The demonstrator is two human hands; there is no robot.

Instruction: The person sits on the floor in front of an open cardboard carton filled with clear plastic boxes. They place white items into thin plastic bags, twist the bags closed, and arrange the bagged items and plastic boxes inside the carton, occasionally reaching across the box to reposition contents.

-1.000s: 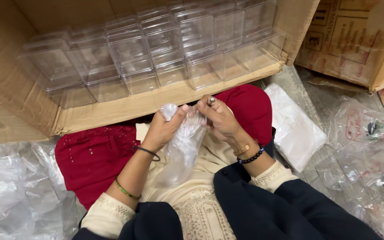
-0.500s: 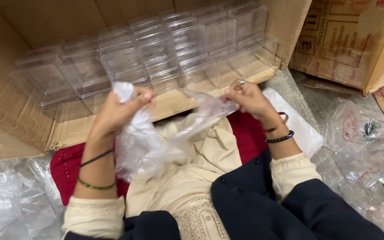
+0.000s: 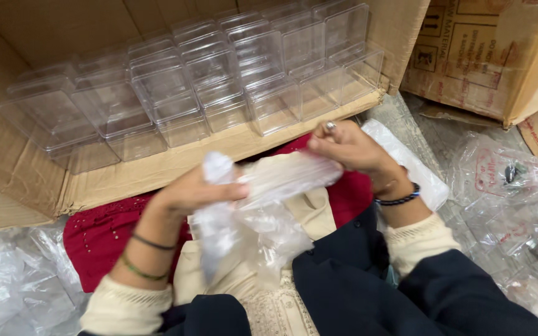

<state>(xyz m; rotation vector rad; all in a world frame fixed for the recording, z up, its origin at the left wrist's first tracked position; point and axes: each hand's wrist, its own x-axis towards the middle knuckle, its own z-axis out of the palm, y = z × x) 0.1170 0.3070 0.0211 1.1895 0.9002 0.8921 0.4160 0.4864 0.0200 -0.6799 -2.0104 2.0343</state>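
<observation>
Holding a thin clear plastic bag over your lap, your left hand and right hand are pinched shut on its opposite ends. Judge it light, limp, slippery, tearable; grip the bunched edges.

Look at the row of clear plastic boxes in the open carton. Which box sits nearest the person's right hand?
The clear box at the row's far right end, by the carton's corner. It sits just above the right hand; the others stretch away leftward.

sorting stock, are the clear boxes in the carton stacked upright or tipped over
Tipped: the clear boxes lie in rows on the wall of the carton, which rests on its side.
</observation>
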